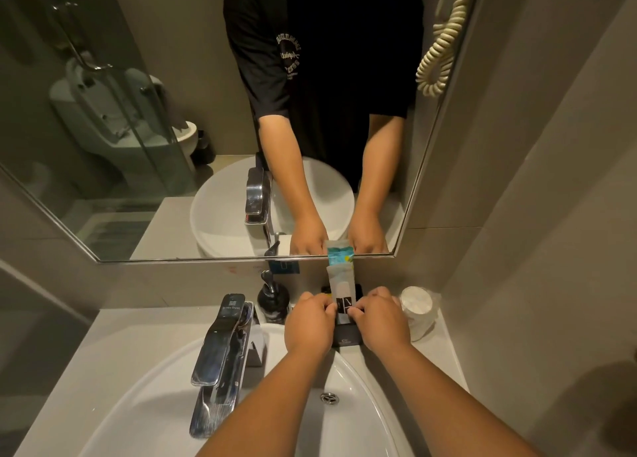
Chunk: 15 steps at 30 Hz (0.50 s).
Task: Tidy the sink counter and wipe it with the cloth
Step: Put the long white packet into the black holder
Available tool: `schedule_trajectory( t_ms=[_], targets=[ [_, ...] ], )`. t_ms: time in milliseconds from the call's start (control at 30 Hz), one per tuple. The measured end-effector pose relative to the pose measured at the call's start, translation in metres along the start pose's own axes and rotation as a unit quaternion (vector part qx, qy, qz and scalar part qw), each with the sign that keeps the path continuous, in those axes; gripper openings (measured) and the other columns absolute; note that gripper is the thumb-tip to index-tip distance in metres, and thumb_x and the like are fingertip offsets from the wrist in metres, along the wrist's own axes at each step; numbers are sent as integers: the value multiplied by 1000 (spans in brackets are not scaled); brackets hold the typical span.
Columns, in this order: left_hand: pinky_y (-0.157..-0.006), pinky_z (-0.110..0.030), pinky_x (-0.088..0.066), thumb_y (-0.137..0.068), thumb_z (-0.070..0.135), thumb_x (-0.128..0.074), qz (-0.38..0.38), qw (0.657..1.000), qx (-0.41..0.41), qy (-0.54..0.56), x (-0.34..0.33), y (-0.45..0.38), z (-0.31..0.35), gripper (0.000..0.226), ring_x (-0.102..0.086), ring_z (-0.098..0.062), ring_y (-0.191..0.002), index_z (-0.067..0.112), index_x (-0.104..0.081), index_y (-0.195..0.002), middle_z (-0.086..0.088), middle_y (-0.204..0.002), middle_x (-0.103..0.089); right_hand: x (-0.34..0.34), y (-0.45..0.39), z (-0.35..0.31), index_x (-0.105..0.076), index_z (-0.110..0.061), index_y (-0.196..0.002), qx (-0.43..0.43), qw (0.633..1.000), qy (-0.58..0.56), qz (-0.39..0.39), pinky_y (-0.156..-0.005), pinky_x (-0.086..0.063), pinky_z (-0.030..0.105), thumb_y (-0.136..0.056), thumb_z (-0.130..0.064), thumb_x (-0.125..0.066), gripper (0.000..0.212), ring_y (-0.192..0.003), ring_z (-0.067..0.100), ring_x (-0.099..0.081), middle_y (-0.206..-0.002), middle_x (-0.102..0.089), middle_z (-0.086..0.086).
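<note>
A flat grey-and-white toiletry packet [340, 286] stands upright against the wall under the mirror, its base in a small black tray [347, 336] on the counter behind the basin. My left hand [308, 322] pinches the packet's lower left edge. My right hand [377, 318] pinches its lower right edge. Both hands hide most of the tray. No cloth is in view.
A dark soap pump bottle [274, 300] stands left of my hands. A wrapped white cup [417, 310] sits to the right by the side wall. The chrome tap [220, 353] rises over the white basin [165, 387]. A coiled cord [443, 39] hangs at the upper right.
</note>
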<state>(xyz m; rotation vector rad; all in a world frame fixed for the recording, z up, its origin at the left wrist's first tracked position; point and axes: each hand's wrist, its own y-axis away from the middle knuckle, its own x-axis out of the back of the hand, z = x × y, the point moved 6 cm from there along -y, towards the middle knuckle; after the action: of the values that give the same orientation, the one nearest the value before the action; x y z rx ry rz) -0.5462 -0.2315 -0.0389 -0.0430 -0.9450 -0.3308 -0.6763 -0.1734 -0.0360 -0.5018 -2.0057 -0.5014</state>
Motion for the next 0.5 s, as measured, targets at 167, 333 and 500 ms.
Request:
schedule_trajectory(
  t_ms=[167, 333, 500],
  targets=[
    [-79, -36, -51, -94, 35, -53, 15, 1000, 6, 13, 8, 2, 2, 24, -60, -20, -91, 22, -65, -111, -2, -112, -58, 6, 4, -3, -65, -20, -112, -1, 1000, -10, 20, -82, -50, 35, -88, -40, -62, 31, -105, 24, -53, -118, -56, 5],
    [-76, -32, -49, -94, 37, -53, 32, 999, 15, 35, 21, 18, 3, 29, -59, -19, -94, 19, -56, -118, -2, -115, -57, 28, 15, -5, -58, -20, -116, 20, 998, -45, 43, -81, -51, 33, -89, -39, -61, 33, -104, 22, -55, -118, -58, 4],
    [-87, -34, -46, -96, 35, -43, 28, 986, -104, -127, 41, 61, 19, 30, -53, -20, -106, 20, -53, -120, -4, -120, -56, 61, 49, -10, -55, -20, -123, 96, 993, 48, 55, -94, -42, 35, -94, -39, -49, 35, -116, 24, -50, -125, -58, 4]
  ],
)
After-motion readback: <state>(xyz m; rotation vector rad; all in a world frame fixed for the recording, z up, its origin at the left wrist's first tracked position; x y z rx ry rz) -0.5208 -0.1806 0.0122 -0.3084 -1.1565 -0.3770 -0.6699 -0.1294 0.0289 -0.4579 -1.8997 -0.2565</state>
